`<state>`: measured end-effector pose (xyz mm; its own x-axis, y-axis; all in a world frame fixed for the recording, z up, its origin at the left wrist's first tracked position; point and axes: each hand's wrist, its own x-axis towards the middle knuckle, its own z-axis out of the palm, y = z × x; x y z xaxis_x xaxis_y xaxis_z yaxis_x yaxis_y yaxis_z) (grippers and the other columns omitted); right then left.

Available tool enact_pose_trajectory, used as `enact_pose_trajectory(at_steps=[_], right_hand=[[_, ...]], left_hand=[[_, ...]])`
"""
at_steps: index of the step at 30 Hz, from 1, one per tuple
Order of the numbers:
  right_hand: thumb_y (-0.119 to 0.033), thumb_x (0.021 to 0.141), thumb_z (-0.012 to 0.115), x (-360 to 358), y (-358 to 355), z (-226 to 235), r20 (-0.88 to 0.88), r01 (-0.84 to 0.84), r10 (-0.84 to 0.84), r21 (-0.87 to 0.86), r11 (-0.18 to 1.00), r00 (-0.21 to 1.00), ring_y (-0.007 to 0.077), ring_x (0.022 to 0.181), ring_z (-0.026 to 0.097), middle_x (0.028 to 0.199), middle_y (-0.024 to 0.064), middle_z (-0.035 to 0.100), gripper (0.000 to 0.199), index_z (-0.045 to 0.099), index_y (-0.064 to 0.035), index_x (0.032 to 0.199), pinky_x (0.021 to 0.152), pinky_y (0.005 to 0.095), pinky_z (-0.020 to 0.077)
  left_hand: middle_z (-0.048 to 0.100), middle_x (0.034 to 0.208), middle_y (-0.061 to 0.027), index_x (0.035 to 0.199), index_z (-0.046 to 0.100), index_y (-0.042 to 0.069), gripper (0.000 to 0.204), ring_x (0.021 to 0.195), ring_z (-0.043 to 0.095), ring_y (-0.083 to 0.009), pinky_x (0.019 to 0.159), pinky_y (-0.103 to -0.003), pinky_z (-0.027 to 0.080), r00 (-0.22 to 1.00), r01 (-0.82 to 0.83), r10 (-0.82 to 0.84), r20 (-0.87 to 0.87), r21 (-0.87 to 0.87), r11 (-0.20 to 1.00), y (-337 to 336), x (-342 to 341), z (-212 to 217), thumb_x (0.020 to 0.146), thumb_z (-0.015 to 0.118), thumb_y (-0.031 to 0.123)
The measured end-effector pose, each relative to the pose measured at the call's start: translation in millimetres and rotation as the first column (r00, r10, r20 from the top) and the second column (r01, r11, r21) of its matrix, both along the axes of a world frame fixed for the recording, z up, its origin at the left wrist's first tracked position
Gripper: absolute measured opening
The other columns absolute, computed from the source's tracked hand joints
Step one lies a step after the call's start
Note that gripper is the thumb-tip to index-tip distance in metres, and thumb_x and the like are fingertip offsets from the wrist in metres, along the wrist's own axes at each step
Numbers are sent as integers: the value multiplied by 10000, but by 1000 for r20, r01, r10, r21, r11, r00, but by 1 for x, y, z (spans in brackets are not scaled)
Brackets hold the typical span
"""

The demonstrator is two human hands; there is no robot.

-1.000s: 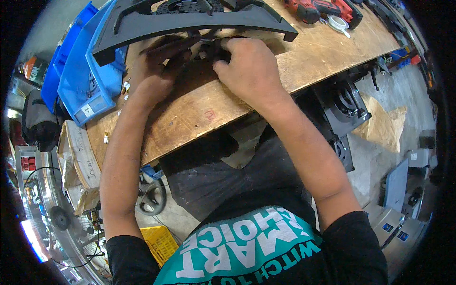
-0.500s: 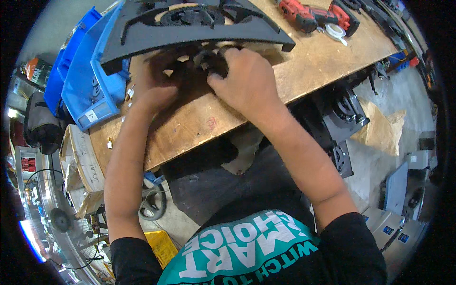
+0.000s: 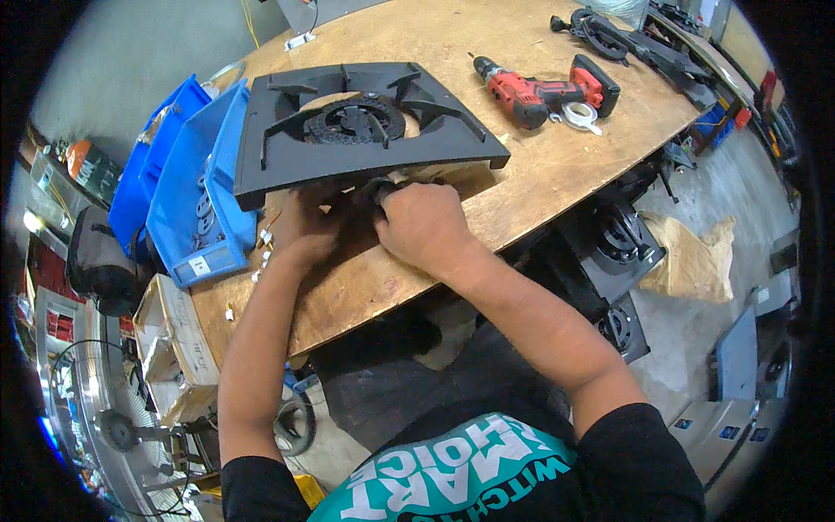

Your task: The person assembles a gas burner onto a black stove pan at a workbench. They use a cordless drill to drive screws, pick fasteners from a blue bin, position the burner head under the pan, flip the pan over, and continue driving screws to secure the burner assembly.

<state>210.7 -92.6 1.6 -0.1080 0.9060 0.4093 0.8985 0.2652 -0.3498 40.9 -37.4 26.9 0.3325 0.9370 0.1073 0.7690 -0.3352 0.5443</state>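
Black metal stove (image 3: 357, 159) on the wooden table (image 3: 339, 317), taken as the landmark; its burner ring (image 3: 348, 122) sits in the middle of the top. Front edge stands clear of the tabletop; cannot tell what props it.

Hands: both at the front edge of the stove. Right hand (image 3: 426, 222) right of the edge's middle, fingers curled, apparently gripping a small dark fitting (image 3: 380, 190) just under the edge; fingertips partly hidden. Left hand (image 3: 309, 226) left of it, reaching into the stove's shadow; fingers hidden, so cannot tell whether they grasp anything or merely brace.

Step in hand (judgement): handwork on the fitting below the front edge, probably seating or turning it by feel. Next move, as I judge it, calls for keeping the fitting aligned with the right fingers and the stove steady, without knocking its raised front.

Surroundings: red drill (image 3: 517, 91) right of the stove, well apart, with a white tape roll (image 3: 581, 123) just beside the drill. Blue bin (image 3: 224, 255) close on the stove's left side, a second bin (image 3: 130, 200) beyond it. Small white pieces (image 3: 265, 239) lie between the blue bin and the left wrist, near the stove's front left corner.

In the way: the stove's overhanging edge and its shadow block sight of the work. The blue bin leaves little room on the left; a leftward sweep could scatter the small pieces. Drill side looks unobstructive.
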Motion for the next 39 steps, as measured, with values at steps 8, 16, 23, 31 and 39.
enact_pose_trajectory(at_steps=[8, 16, 23, 31, 39], right_hand=[[-206, 747, 633, 2, -5, 4, -11, -19, 20, 80, 997, 1000, 310, 665, 669, 706, 148, 665, 154, 690, -65, 723, 617, 431, 530], [-284, 809, 604, -1, 2, 0, -30, -6, 5, -42, 999, 1000, 352, 649, 649, 662, 173, 639, 250, 675, -46, 779, 616, 470, 512], [-256, 807, 601, -1, -9, 8, -37, 27, -27, 2, 1000, 999, 328, 709, 674, 723, 163, 665, 241, 695, -45, 737, 634, 438, 536], [-257, 802, 615, -3, -7, 10, -13, 77, -77, -30, 997, 997, 325, 688, 665, 719, 154, 657, 233, 686, -41, 750, 629, 435, 532], [-270, 805, 617, -5, -4, 6, -15, 25, -24, 26, 999, 1000, 328, 694, 668, 711, 167, 660, 249, 692, -38, 754, 626, 438, 532]], left_hand=[[609, 1192, -133, 1216, 558, 53, 488, 1089, 589, -256, 920, -354, 491, 988, 60, -54, 145, -34, 998, 5, -7, -12, 750, 698, 15], [514, 1318, -124, 1287, 485, 44, 595, 1169, 525, -267, 1018, -367, 416, 992, 58, -45, 120, -114, 992, 12, -10, -19, 736, 708, 21], [564, 1262, -122, 1206, 572, 52, 489, 1143, 537, -256, 994, -363, 430, 993, 118, -117, 20, -4, 993, 10, -12, -14, 739, 714, 79], [662, 1112, -133, 1108, 654, 79, 361, 1040, 608, -263, 926, -351, 463, 972, 160, -170, 159, 75, 984, 6, -9, -13, 753, 713, 115], [705, 995, -103, 1040, 723, 124, 241, 930, 656, -253, 819, -338, 497, 992, 111, -124, 21, 327, 939, 2, -7, -17, 806, 688, 168]])
